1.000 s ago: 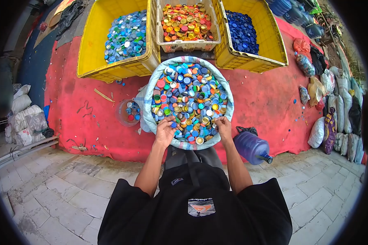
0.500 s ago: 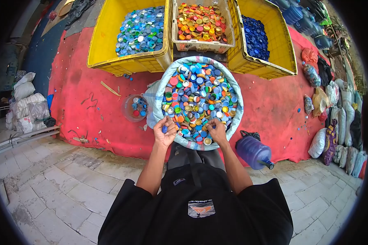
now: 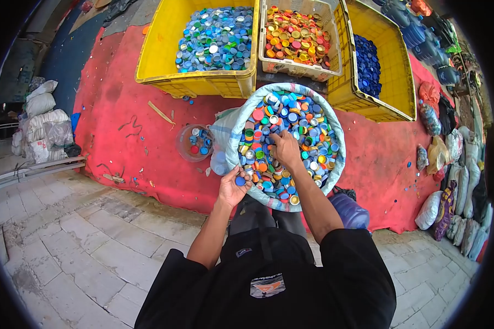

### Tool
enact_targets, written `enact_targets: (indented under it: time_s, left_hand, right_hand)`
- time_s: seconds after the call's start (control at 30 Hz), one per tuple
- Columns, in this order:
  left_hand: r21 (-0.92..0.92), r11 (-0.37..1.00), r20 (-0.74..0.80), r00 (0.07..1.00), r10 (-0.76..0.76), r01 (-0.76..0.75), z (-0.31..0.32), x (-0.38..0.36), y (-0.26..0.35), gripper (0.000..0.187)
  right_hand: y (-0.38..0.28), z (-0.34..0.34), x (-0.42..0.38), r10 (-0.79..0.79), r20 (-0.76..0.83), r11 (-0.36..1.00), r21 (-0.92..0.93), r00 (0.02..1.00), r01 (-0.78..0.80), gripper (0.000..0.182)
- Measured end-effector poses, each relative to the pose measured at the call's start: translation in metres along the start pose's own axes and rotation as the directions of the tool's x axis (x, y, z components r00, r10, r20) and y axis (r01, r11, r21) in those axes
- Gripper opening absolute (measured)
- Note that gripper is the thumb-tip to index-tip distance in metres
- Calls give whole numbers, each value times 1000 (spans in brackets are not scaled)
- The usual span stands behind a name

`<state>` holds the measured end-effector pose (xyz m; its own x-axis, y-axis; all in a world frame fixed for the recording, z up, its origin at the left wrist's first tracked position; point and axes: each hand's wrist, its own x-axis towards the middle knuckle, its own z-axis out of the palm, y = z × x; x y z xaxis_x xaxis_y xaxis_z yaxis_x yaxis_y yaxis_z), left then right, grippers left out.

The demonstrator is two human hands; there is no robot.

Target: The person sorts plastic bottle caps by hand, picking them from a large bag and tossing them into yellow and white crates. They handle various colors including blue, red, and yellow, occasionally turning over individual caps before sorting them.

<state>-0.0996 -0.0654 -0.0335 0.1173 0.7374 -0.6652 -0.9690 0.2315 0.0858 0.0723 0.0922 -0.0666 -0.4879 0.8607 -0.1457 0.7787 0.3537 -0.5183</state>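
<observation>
A wide sack (image 3: 340, 140) with a rolled pale rim stands in front of me, full of mixed bottle caps (image 3: 310, 131). At its near left rim, my left hand (image 3: 235, 187) is closed around a dark blue bottle cap (image 3: 240, 180), palm turned up. My right hand (image 3: 285, 151) reaches into the middle of the sack, fingers pinched together against the caps. Whatever lies between those fingertips is hidden. Left of the sack stands a clear tub (image 3: 185, 151) with a few blue caps and a red one inside.
Behind the sack are a yellow crate (image 3: 203, 85) of light blue and green caps, a whitish crate (image 3: 299, 67) of orange and yellow caps, and another yellow crate (image 3: 376, 109) of dark blue caps. A purple water jug (image 3: 350, 211) lies at the right on the red mat (image 3: 132, 170).
My right hand has moved from the near right rim to the middle of the caps. My left hand still holds the blue cap, now shown more openly. The view has shifted left.
</observation>
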Motion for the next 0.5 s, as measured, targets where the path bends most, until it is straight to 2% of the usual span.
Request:
enact_targets:
  time_s: [0.07,0.1,0.2,0.3,0.4,0.5]
  left_hand:
    - [49,999,-12,1000,8,-7,-5,0,4,17]
    - [84,996,-64,998,21,-16,-2,0,5,16]
    - [195,981,-88,995,35,-17,-2,1,10,16]
    - [283,959,-134,990,43,-3,8,5,7,15]
    - [363,931,-109,994,21,21,19,12,4,15]
    - [428,904,-150,986,75,-4,27,22,-5,15]
  right_hand:
    - [-3,3,8,-34,4,996,-88,999,34,34]
    - [-3,4,12,-52,4,990,-134,999,52,35]
    - [0,5,19,-42,58,987,-152,997,51,37]
    - [5,6,20,-69,70,989,-126,995,78,41]
    - [7,1,23,-67,105,990,-117,992,79,45]
    - [5,-8,22,-84,122,994,-54,989,91,43]
